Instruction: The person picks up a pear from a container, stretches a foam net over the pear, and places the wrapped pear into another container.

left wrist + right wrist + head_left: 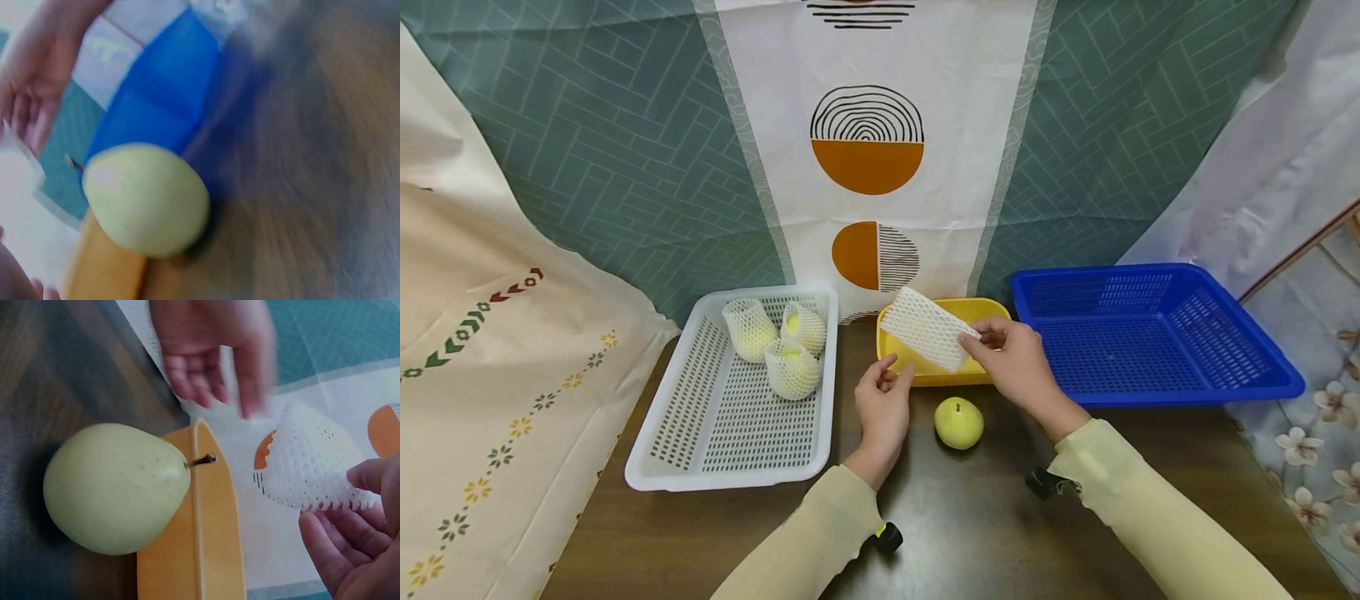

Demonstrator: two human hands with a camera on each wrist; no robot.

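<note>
A white foam fruit net [927,330], lying flat and tilted, is pinched at its right end between the thumb and fingers of my right hand [1017,360]. In the right wrist view the foam net [315,459] hangs over the yellow basket's side. My left hand [883,408] is just left of the net, apart from it, its fingers loosely bent and holding nothing. Between the two forearms a bare yellow-green pear [958,423] stands on the table, stem up. The left wrist view is blurred, with the pear [147,200] large in the middle.
On the left stands a white basket [730,479] with 3 net-wrapped pears [793,369] at its back right. A yellow basket [951,380] is behind the bare pear. To the right sits a blue basket [1150,337]. Patterned cloth hangs behind the wooden table [970,525].
</note>
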